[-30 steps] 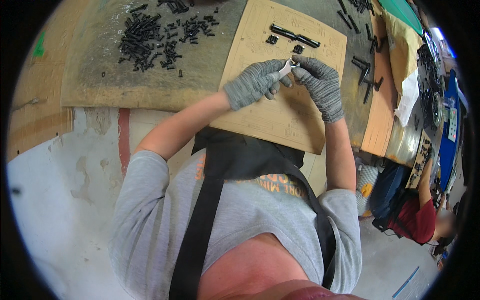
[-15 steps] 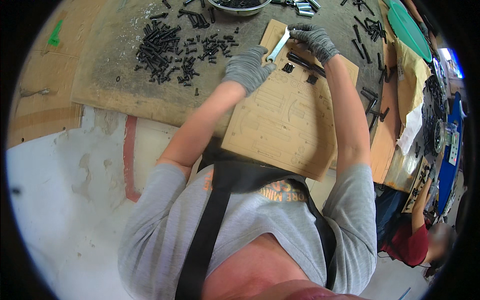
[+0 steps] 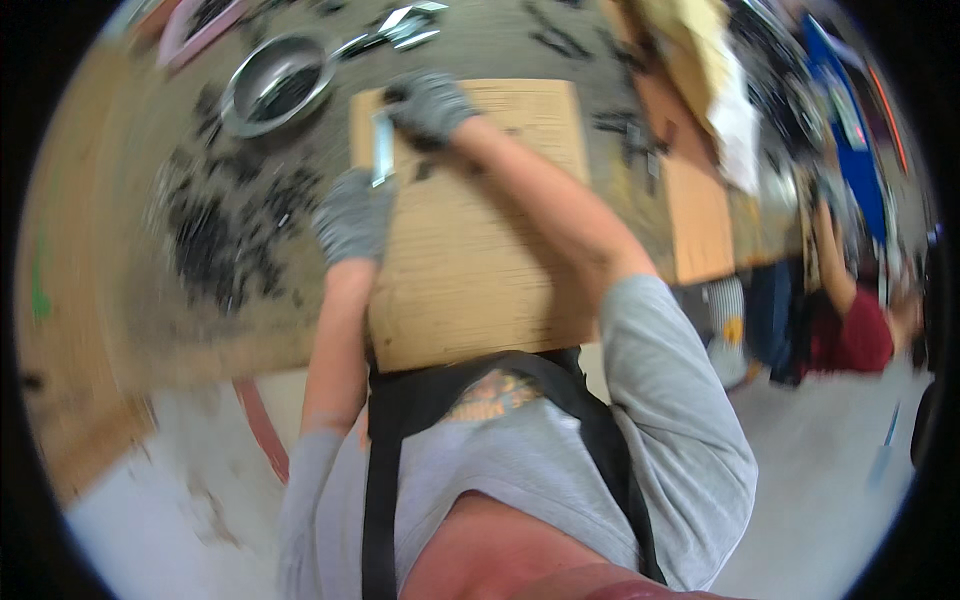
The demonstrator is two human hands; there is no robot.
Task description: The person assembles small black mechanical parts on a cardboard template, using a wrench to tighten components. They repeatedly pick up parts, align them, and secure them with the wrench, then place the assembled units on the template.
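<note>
A silver open-ended wrench (image 3: 383, 150) lies along the upper left edge of a brown printed board (image 3: 480, 270). My right hand (image 3: 432, 108), in a grey knit glove, grips its far end, fingers closed. Gloved alike, my left hand (image 3: 354, 216) is closed at the wrench's near end, beside the board's left edge. A small dark part (image 3: 424, 170) sits on the board just below my right hand. My right forearm crosses the board and hides some of it. Motion blur softens the whole picture.
Left of the board lies a heap of black bolts (image 3: 215, 235). Beyond it stand a metal bowl (image 3: 278, 85) with dark parts and a pink tray (image 3: 200, 28). Shiny metal pieces (image 3: 408, 28) lie at the back. At right are more dark parts (image 3: 630, 130) and another person (image 3: 845, 320).
The view has turned and shifted. The board now looks straighter and farther left. Both hands remain at the wrench, which now lies upright along the board's left edge instead of slanting.
</note>
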